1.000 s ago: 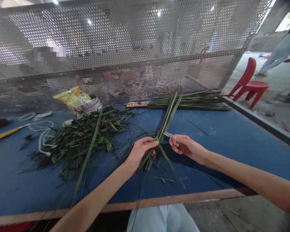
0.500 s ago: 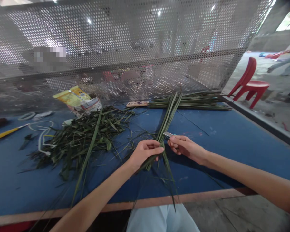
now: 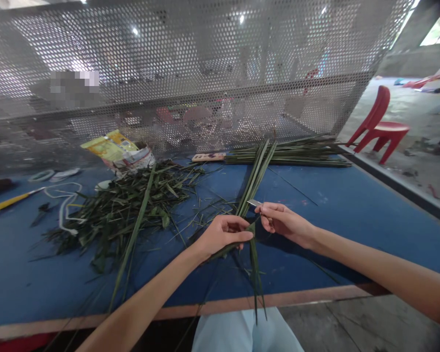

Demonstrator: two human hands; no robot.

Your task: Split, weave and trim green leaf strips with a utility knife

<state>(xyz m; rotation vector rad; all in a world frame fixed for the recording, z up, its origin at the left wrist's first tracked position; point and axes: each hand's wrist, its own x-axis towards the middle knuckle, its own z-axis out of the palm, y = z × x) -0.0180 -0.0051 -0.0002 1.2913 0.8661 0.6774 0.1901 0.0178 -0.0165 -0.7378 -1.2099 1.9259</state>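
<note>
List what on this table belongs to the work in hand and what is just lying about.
In use: left hand holding green leaf strips; right hand pinching a small metal blade.

Lying about: heap of leaf trimmings, bundle of long leaves, yellow-handled tool, white cord, yellow packet.

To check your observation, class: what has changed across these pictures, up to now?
The left hand has moved rightward toward the right hand, still gripping the leaf strips, whose loose ends now hang straighter down. The right hand still pinches the small blade. The leaf pile stayed put.
</note>
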